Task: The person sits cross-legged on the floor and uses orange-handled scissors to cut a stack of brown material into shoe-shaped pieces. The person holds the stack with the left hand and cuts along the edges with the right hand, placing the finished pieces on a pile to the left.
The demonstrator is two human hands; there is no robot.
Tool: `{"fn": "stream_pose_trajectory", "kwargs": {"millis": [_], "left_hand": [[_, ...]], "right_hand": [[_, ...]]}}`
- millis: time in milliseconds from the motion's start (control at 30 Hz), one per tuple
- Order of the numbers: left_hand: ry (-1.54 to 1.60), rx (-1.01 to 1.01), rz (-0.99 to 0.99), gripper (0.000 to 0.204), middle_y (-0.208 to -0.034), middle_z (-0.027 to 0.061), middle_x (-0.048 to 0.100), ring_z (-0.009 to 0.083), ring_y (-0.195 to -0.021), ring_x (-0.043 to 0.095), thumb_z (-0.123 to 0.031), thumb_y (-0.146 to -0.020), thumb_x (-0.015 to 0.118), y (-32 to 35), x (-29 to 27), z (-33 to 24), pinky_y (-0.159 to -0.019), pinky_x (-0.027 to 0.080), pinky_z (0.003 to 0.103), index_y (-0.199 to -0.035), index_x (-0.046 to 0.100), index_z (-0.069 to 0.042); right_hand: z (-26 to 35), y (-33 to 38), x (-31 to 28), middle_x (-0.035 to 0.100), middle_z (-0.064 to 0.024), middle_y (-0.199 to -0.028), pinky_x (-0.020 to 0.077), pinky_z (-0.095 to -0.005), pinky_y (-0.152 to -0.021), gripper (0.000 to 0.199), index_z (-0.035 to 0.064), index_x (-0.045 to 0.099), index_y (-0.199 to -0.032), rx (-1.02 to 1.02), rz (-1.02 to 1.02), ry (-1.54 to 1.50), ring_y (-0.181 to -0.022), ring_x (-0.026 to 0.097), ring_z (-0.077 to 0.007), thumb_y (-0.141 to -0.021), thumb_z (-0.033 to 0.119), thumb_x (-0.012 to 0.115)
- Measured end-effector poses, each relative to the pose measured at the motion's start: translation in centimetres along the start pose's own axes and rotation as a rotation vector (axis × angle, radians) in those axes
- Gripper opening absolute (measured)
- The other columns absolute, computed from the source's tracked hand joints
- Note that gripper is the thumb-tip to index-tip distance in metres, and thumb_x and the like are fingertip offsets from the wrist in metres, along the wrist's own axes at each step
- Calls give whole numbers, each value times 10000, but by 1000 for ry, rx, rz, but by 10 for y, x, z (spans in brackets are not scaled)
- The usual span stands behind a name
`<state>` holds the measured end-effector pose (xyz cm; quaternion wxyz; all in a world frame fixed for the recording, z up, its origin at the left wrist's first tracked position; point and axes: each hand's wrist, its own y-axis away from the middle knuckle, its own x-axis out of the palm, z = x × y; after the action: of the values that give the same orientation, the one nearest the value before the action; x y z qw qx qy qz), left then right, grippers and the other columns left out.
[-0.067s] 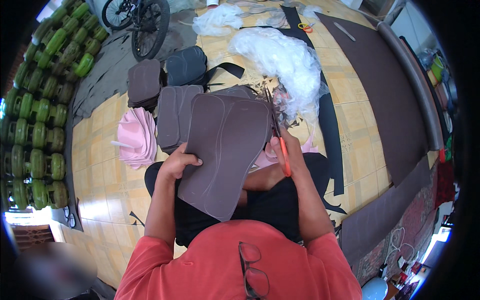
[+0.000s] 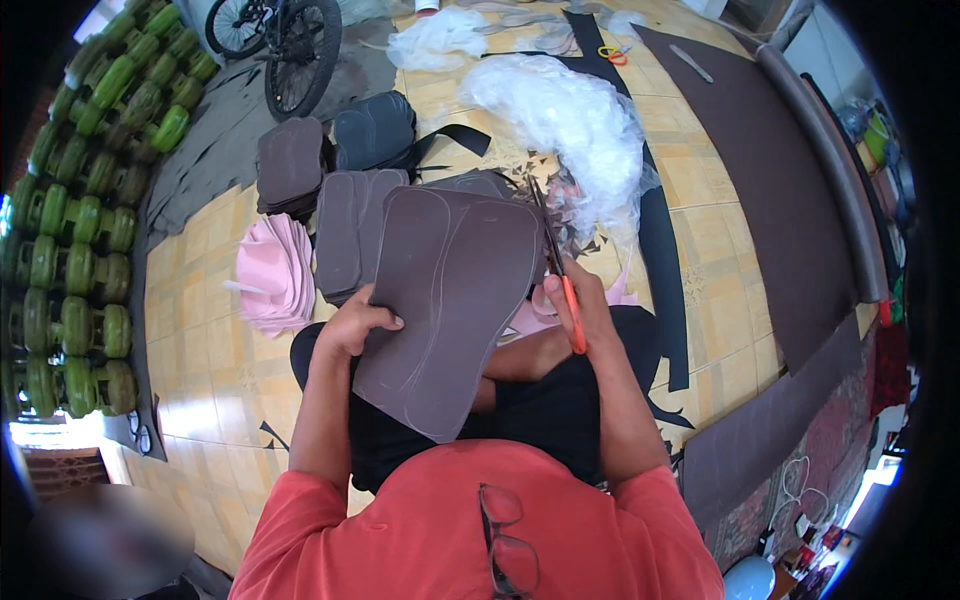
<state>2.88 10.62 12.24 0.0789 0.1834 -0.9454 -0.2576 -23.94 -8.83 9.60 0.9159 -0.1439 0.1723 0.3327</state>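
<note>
A dark brown sheet (image 2: pixel 455 290) with pale sole-shaped outlines drawn on it is held up over my lap. My left hand (image 2: pixel 355 322) grips its left edge, thumb on top and fingers underneath. In my right hand (image 2: pixel 592 305) are orange-handled scissors (image 2: pixel 570 310), their dark blades pointing away from me along the sheet's upper right edge. Whether the blades touch the sheet I cannot tell. Behind the sheet lie stacks of similar outlined pieces, among them a grey-brown stack (image 2: pixel 345 235), a brown stack (image 2: pixel 290 165) and a dark blue-grey stack (image 2: pixel 373 132).
Pink cut pieces (image 2: pixel 272 275) are piled left of the stacks. Clear plastic wrap (image 2: pixel 565 115) and small dark scraps lie beyond the scissors. A long brown roll (image 2: pixel 815 165) stretches along the right. Green gas cylinders (image 2: pixel 75 270) line the left; a bicycle (image 2: pixel 300 60) stands at the back.
</note>
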Motion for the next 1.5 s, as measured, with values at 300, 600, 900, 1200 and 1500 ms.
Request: {"fn": "stream_pose_trajectory", "kwargs": {"millis": [300, 600, 900, 1200, 1500], "left_hand": [[-58, 124, -115, 596, -1098, 127, 619, 235, -1010, 571, -123, -680, 680, -34, -61, -14, -909, 442, 338, -1233, 533, 44], [-508, -71, -561, 386, -915, 87, 632, 189, -752, 616, -162, -795, 735, -95, -178, 22, -635, 521, 308, -1099, 568, 8], [-253, 18, -669, 210, -762, 85, 624, 194, -638, 609, -52, -772, 727, -116, -192, 76, -570, 519, 339, -920, 591, 8], [-897, 490, -562, 365, -979, 191, 636, 347, -867, 625, -163, -848, 680, -112, -46, 15, -744, 496, 429, -1124, 552, 38], [-1046, 29, -533, 778, -1176, 278, 523, 397, -1050, 599, -313, -683, 851, -153, 72, 92, -862, 523, 432, -1191, 407, 74]], "right_hand": [[-61, 9, 4, 473, -27, -530, 357, -277, -424, 479, 30, 537, -746, 323, -18, -284, -437, 440, -124, -972, 450, 500], [-79, 24, 15, 415, -5, -495, 298, -245, -322, 499, 23, 528, -778, 413, -75, -361, -346, 389, -89, -977, 477, 475], [-87, 18, 19, 423, 4, -498, 302, -244, -340, 473, 37, 524, -757, 494, -59, -340, -362, 405, -86, -970, 459, 511], [-91, 20, 24, 430, -12, -517, 317, -241, -338, 471, 10, 538, -796, 464, -11, -274, -365, 400, -93, -994, 432, 472], [-90, 20, 23, 425, -3, -503, 315, -232, -341, 469, 25, 538, -794, 439, -18, -280, -368, 406, -85, -984, 451, 483]]}}
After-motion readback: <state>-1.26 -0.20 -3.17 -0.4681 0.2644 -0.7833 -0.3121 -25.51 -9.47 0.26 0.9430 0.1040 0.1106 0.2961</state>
